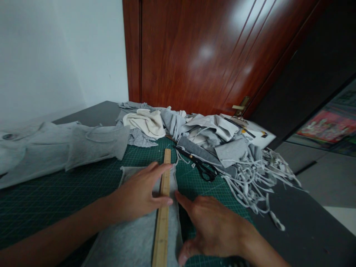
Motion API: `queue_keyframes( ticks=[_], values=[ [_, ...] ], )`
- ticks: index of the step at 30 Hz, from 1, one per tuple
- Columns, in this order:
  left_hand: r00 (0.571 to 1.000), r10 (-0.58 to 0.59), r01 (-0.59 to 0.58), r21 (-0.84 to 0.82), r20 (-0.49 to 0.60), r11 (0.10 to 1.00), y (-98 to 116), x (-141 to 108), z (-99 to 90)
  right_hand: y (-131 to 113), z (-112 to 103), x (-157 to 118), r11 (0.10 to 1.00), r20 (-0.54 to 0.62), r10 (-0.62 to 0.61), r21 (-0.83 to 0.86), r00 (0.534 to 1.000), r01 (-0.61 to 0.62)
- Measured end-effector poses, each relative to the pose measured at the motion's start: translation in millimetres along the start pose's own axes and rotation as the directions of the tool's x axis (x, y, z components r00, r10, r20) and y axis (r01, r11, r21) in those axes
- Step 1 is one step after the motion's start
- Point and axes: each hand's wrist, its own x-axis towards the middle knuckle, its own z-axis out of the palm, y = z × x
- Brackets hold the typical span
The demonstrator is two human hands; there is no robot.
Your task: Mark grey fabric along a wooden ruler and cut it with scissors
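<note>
A long wooden ruler [161, 230] lies lengthwise on a piece of grey fabric [128, 241], near the fabric's right side. My left hand [139, 194] rests on the fabric from the left, fingers spread, with fingertips and thumb touching the ruler. At the fabric's right edge is my right hand [214, 224], its index finger stretched along the edge and its thumb apart, holding nothing. Both lie over a green cutting mat [191, 185]. Black scissors [204, 168] rest on the mat beyond my right hand.
Grey garment pieces [91, 148] lie at the left. A heap of cloth scraps [205, 129] spans the back, with a tangle of fabric strips [250, 185] at the right. Behind stand a white wall [61, 55] and a brown wooden door [194, 55].
</note>
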Motion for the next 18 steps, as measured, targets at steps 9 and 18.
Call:
queue_keyframes(
  ticks=[9,18],
  values=[
    [0.99,0.141,-0.135,0.172,-0.021,0.976,-12,-5,14.5,42,-31,47,0.992,-0.293,-0.07,0.084,0.953,0.098],
    [0.993,0.117,-0.114,0.238,0.003,0.965,-6,-9,13.1,71,-39,93,0.998,-0.289,0.005,-0.051,0.957,-0.021]
  ],
)
